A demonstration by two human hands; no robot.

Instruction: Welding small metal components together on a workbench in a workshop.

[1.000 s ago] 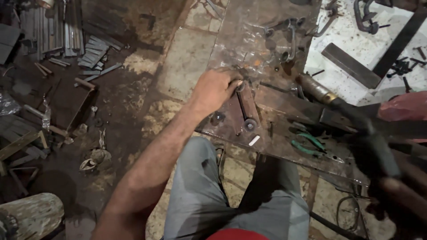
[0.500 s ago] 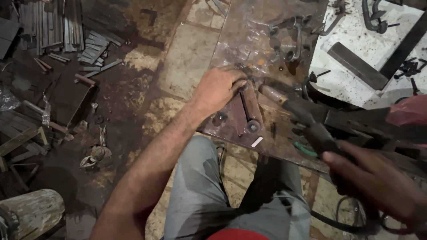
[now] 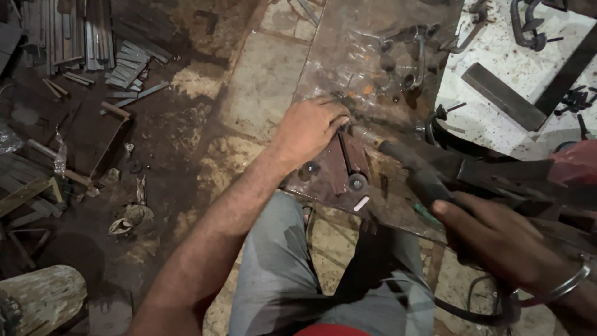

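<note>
left hand: pressing rusty bars, mid-frame; keep them flat
right hand: grasping torch; steady its tip

We see no packages, labels, signs or screens here: only bare metal parts, scrap and tools on the workbench and the floor around it.

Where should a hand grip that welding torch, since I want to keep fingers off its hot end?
Grip the welding torch on its thick black handle at the rear, coming from the near right side, as the right hand does. The brass nozzle points left toward the rusty flat bars under the left hand, so the rear stays farthest from the tip.
</note>
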